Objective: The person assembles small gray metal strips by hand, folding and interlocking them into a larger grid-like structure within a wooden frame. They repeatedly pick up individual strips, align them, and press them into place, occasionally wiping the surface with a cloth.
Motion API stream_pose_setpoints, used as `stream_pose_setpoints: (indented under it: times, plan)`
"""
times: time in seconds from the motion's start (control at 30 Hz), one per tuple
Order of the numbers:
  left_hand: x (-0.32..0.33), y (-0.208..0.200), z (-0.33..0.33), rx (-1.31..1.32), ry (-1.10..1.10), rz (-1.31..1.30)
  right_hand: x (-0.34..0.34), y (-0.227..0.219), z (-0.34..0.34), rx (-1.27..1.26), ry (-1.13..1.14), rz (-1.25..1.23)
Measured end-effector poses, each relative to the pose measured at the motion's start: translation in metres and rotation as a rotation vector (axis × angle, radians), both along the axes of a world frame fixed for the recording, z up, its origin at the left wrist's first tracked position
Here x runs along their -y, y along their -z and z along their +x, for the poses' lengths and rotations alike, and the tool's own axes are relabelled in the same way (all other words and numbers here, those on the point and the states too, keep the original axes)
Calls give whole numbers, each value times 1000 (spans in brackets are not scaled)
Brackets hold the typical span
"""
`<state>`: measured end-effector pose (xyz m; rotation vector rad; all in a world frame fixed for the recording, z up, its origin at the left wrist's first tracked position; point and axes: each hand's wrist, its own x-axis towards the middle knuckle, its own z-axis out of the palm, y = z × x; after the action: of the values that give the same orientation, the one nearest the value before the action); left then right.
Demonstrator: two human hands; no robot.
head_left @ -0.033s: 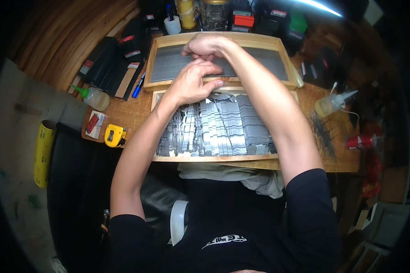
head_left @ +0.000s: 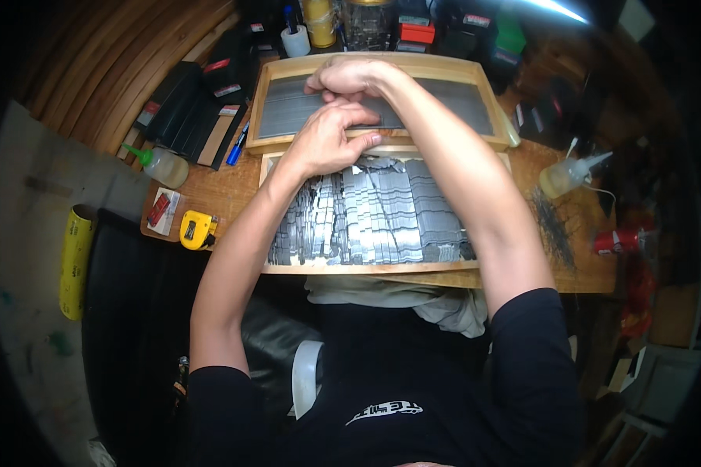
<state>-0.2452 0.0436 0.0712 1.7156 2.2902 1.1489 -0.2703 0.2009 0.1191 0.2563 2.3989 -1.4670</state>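
Note:
My left hand point(head_left: 335, 138) lies over the front rim of the far wooden tray point(head_left: 485, 101), thumb apart from the fingers, with no held thing showing. Just beyond it, my right hand point(head_left: 350, 78) bends at the wrist over the same tray. Its fingers curl down and inward, and whatever they grip is hidden. Thin dark grey strips point(head_left: 284, 113) line this tray in close, even rows. Nearer to me, a second shallow wooden tray point(head_left: 366, 271) carries many stacked grey, shiny metal-like strips point(head_left: 393, 214), uneven on the left side and neater on the right.
On the wooden table point(head_left: 580, 272) stand two squeeze bottles, one with a green tip point(head_left: 166, 168) at left, one clear-tipped point(head_left: 565, 179) at right. A yellow tape measure point(head_left: 199, 229), blue pen point(head_left: 237, 148), scattered dark slivers point(head_left: 553, 229) and red can point(head_left: 615, 241) lie around the trays. Black boxes point(head_left: 175, 101) stand back left.
My right hand's fingers have shifted very slightly left over the far tray. My left hand stays at the tray's front rim.

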Motion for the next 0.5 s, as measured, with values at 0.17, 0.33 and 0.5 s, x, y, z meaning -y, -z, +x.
stream_pose_setpoints:
  times: [0.17,0.33,0.5]
  plan:
    - [25,-5,-9,144,-47,2,-1,-15,61,-595,9,201]
    - [79,-32,33,79,-191,122,-8,-34,198,-189,-22,511]
    - [123,-23,100,115,-365,216,24,-6,246,-78,-42,446]
